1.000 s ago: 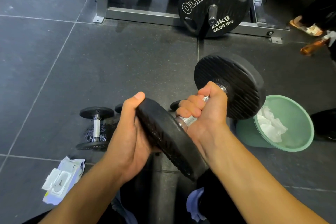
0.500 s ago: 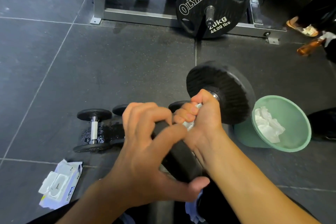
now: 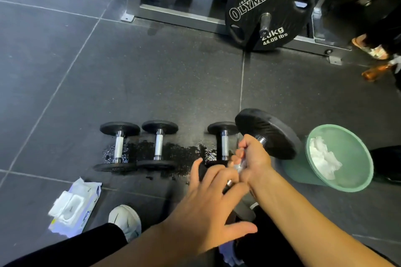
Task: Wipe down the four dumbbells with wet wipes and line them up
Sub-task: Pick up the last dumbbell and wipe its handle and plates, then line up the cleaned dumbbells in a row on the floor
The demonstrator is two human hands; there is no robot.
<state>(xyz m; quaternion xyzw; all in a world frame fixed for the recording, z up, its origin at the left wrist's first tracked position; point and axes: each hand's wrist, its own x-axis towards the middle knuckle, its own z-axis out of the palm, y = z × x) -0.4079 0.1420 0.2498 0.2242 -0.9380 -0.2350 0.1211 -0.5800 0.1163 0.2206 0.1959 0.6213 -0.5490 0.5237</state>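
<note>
- The right hand (image 3: pixel 252 158) was curled tight round the handle of the large dumbbell (image 3: pixel 269 134), with a white wipe (image 3: pixel 238 167) pinched under its fingers. The far plate stood just beyond the knuckles, off the floor.
- The left hand (image 3: pixel 208 208) lay with fingers spread wide across the near plate, gripping nothing.
- Beyond the left fingertips, the first small dumbbell (image 3: pixel 119 146), second small dumbbell (image 3: pixel 158 144) and third small dumbbell (image 3: pixel 224 143) lay in a row on a wet patch (image 3: pixel 182 156), the third nearest the fingers.
- The wipes pack (image 3: pixel 73 208) lay well left of the left hand.
- A green bin (image 3: pixel 351 154) stood right of the right hand.
</note>
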